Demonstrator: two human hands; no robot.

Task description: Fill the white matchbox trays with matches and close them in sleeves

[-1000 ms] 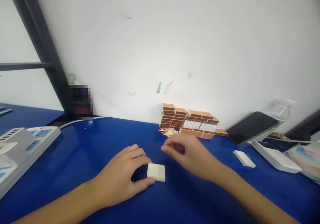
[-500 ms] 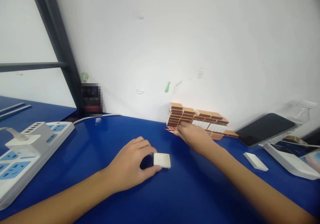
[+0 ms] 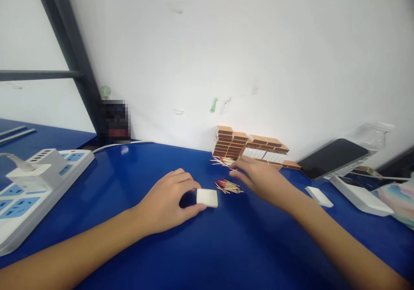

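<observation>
My left hand point(image 3: 174, 199) pinches the short side of a small white matchbox tray point(image 3: 207, 198) between thumb and fingers, the tray resting on the blue tabletop. My right hand point(image 3: 255, 176) hovers over the matches with thumb and fingers apart. A bundle of red-tipped matches point(image 3: 229, 186) lies just left of its thumb, near the tray. Farther back, a second loose heap of matches point(image 3: 223, 161) spreads at the foot of stacked matchboxes point(image 3: 229, 142), close to my right fingertips. Part of the stack is hidden behind the right hand.
On the left lies a white power strip point(image 3: 77, 154) with a plugged-in adapter point(image 3: 30, 173). At right, a phone point(image 3: 334, 158) leans on a stand above a white device point(image 3: 362, 197). Another white piece point(image 3: 319, 196) lies before it. The wall point(image 3: 194, 57) closes the back.
A bundle of matches now lies in front of the heap, where bare table showed before. My right hand has drawn slightly away from the heap. The left hand still holds the tray.
</observation>
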